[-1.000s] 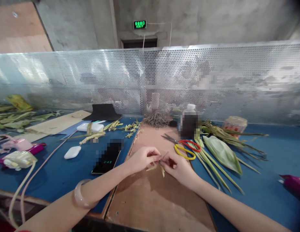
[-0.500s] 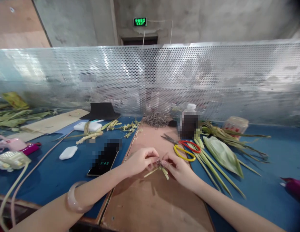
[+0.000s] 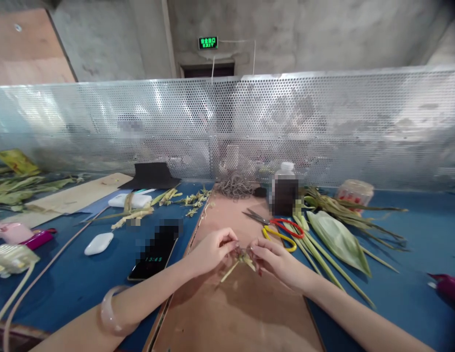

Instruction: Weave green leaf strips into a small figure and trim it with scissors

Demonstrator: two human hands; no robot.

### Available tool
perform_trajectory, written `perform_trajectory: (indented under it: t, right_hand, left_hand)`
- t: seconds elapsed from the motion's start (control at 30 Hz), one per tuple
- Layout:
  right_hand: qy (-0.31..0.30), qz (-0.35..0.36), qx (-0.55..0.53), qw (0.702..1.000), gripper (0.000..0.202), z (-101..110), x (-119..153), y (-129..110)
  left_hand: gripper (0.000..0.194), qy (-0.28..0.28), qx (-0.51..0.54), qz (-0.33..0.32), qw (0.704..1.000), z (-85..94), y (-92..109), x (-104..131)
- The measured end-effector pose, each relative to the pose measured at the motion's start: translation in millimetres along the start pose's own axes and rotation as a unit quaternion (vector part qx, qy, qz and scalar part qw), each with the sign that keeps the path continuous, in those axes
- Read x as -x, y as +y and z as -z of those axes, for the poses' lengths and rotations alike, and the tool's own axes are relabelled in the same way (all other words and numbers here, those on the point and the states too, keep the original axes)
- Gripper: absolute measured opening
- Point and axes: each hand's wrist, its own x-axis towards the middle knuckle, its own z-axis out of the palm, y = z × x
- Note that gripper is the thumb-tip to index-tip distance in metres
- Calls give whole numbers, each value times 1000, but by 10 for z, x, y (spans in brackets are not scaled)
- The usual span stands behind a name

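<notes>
A left hand (image 3: 214, 249) and right hand (image 3: 276, 260), fingertip grips pinched almost closed, hold a small pale-green bunch of plant strips (image 3: 242, 256) over the brown wooden worktop (image 3: 242, 313). It looks partly worked: centre gathered, ends loose. Red-and-yellow-handled scissors (image 3: 271, 221) lie farther right.

Reads 安全出口 above EXIT, in glowing green, on the sign (image 3: 207, 43) at the upper centre of the frame. Shows 13:45 on the phone (image 3: 154, 259), left of centre. Cannot make out red print on the jar (image 3: 355, 191) at right.
</notes>
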Motion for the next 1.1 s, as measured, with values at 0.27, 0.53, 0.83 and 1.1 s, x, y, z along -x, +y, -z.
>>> perform_trajectory:
  t: [0.27,0.53,0.83,1.1]
  right_hand:
    - [-36,-36,64,997,28,67,50,-18]
    - [-68,-21,127,989,20,96,52,-45]
    - [-43,-53,174,982,8,108,37,13]
    - [-42,3,333,942,15,82,49,-63]
  left_hand:
    - [12,-3,6,22,1000,7,-29,-29]
    - [18,15,-76,20,997,34,-46,46]
    - [19,14,-124,26,992,25,-46,81]
    - [20,14,-121,41,992,38,-12,83]
